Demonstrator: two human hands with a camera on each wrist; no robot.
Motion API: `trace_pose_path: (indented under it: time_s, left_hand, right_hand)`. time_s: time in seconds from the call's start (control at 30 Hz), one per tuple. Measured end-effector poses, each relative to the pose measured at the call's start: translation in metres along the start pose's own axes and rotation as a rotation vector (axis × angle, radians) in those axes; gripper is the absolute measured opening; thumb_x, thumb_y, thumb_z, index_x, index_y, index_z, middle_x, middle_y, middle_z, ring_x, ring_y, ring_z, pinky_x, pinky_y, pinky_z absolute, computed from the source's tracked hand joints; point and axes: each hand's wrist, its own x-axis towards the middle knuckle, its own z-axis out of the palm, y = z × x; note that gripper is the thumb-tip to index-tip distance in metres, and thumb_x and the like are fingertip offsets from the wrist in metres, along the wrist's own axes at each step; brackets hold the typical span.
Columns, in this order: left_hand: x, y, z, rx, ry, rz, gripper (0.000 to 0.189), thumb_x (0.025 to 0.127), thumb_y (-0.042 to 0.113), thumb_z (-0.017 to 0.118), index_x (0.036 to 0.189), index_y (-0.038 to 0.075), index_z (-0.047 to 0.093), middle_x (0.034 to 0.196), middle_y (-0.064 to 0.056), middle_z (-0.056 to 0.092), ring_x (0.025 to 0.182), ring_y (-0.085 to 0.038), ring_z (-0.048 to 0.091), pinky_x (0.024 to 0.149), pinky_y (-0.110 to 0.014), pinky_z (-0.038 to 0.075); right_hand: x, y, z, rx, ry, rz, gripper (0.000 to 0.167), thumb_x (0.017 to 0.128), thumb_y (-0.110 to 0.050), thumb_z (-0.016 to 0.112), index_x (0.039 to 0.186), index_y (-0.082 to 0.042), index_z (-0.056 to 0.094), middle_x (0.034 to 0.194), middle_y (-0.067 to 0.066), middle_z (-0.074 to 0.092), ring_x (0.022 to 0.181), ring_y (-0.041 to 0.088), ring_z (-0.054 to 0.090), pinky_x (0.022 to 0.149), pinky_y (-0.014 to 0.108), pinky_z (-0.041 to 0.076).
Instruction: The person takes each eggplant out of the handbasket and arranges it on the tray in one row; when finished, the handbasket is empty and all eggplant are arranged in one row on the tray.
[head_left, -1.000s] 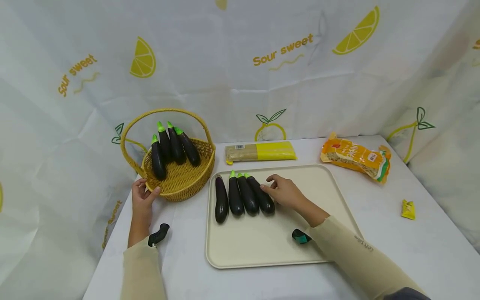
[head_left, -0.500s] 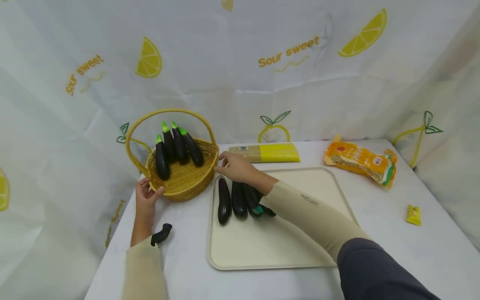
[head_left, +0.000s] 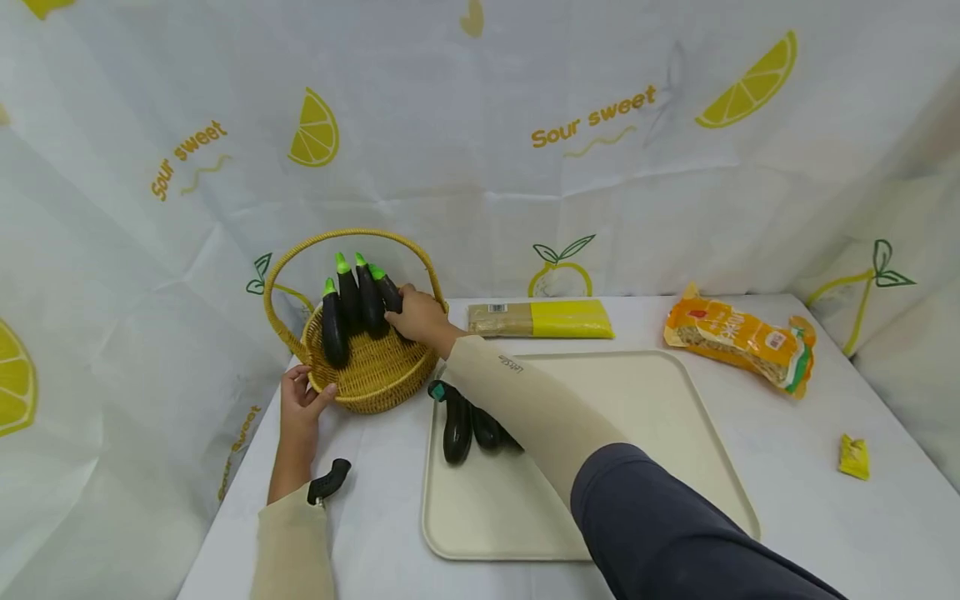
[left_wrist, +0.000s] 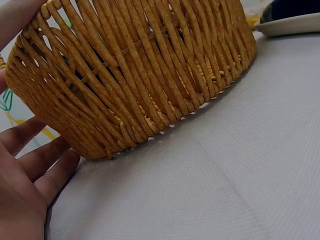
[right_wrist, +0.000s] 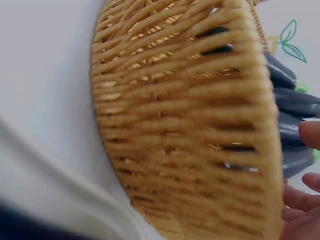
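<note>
In the head view, my left hand [head_left: 302,408] holds the near left side of a woven wicker basket [head_left: 382,387]. Its thumb lies by the rim, and the left wrist view has its fingertips [left_wrist: 60,167] against the lower wall [left_wrist: 140,65]. My right hand [head_left: 422,319] reaches over the basket's right rim, thumb and fingers on either side of the rightmost eggplant [head_left: 387,288]. More dark eggplants [head_left: 334,333] with green stems lean beside it. The right wrist view has the thumb [right_wrist: 311,134] in front of the eggplants [right_wrist: 295,102], beyond the rim.
A beige tray [head_left: 495,533] stands right of the basket, bearing eggplants [head_left: 457,429] partly hidden under my right forearm. Behind it lies a yellow-ended noodle packet [head_left: 540,319]. An orange food bag [head_left: 738,337] and a small yellow wrapped piece [head_left: 853,457] lie at the right.
My right hand has moved left from beside the tray's eggplants, past the basket's right rim, to the rightmost eggplant inside. The left hand stays at the basket. The head view has shifted slightly.
</note>
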Motion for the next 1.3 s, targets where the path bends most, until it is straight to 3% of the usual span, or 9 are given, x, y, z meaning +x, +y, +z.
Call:
trace_pose_path:
  time_s: [0.2, 0.4, 0.6, 0.77, 1.0, 1.13, 1.3]
  left_hand:
    - [0.001, 0.001, -0.002, -0.019, -0.008, 0.015, 0.05, 0.091, -0.003, 0.064, 0.126, 0.014, 0.032, 0.146, -0.013, 0.036, 0.118, -0.017, 0.048, 0.086, -0.018, 0.043]
    - [-0.003, -0.003, 0.0, -0.016, -0.022, -0.003, 0.053, 0.092, -0.001, 0.064, 0.13, 0.01, 0.029, 0.147, -0.012, 0.034, 0.12, -0.019, 0.046, 0.087, -0.017, 0.043]
    - [-0.004, 0.001, 0.0, 0.008, -0.009, -0.009, 0.054, 0.091, 0.002, 0.066, 0.13, 0.01, 0.028, 0.149, -0.013, 0.034, 0.123, -0.021, 0.044, 0.088, -0.017, 0.042]
    - [-0.002, 0.001, -0.001, 0.019, -0.002, -0.009, 0.053, 0.091, 0.004, 0.067, 0.128, 0.013, 0.03, 0.15, -0.013, 0.033, 0.124, -0.02, 0.044, 0.089, -0.017, 0.041]
    - [-0.004, 0.0, 0.0, 0.049, 0.004, -0.029, 0.051, 0.092, 0.003, 0.066, 0.127, 0.015, 0.031, 0.151, -0.013, 0.032, 0.122, -0.018, 0.045, 0.089, -0.015, 0.041]
    - [-0.004, 0.003, -0.001, 0.058, 0.017, -0.032, 0.05, 0.092, 0.006, 0.066, 0.127, 0.015, 0.031, 0.151, -0.012, 0.033, 0.125, -0.019, 0.044, 0.091, -0.015, 0.04]
    - [-0.003, 0.004, 0.001, 0.057, 0.012, -0.044, 0.051, 0.092, 0.006, 0.067, 0.128, 0.014, 0.031, 0.15, -0.011, 0.034, 0.124, -0.018, 0.044, 0.09, -0.016, 0.04]
  right_hand:
    - [0.011, -0.007, 0.013, -0.031, -0.022, 0.061, 0.07, 0.099, -0.034, 0.057, 0.151, -0.002, 0.022, 0.133, 0.014, 0.054, 0.113, 0.025, 0.058, 0.089, 0.036, 0.048]
    - [0.013, 0.001, 0.016, -0.085, -0.02, 0.08, 0.069, 0.098, -0.025, 0.059, 0.151, -0.002, 0.022, 0.11, 0.013, 0.064, 0.089, 0.023, 0.065, 0.072, 0.032, 0.051]
    - [0.002, 0.002, 0.003, 0.037, 0.021, 0.06, 0.069, 0.094, -0.032, 0.063, 0.148, -0.007, 0.03, 0.112, 0.011, 0.064, 0.081, 0.02, 0.064, 0.071, 0.035, 0.051]
    - [-0.025, 0.007, -0.021, 0.179, 0.006, -0.007, 0.066, 0.094, -0.036, 0.063, 0.148, -0.012, 0.035, 0.113, 0.008, 0.062, 0.072, 0.017, 0.058, 0.068, 0.036, 0.048]
    - [-0.084, 0.043, -0.061, 0.295, 0.007, -0.11, 0.064, 0.093, -0.035, 0.064, 0.148, -0.017, 0.036, 0.12, 0.006, 0.056, 0.101, 0.02, 0.058, 0.08, 0.037, 0.05]
    - [-0.123, 0.072, -0.079, 0.344, 0.033, -0.078, 0.066, 0.092, -0.031, 0.066, 0.148, -0.016, 0.035, 0.121, 0.009, 0.055, 0.106, 0.024, 0.057, 0.082, 0.041, 0.05]
    - [-0.167, 0.114, -0.094, 0.318, 0.09, 0.04, 0.066, 0.091, -0.031, 0.067, 0.148, -0.017, 0.035, 0.123, 0.011, 0.054, 0.108, 0.027, 0.057, 0.082, 0.042, 0.051]
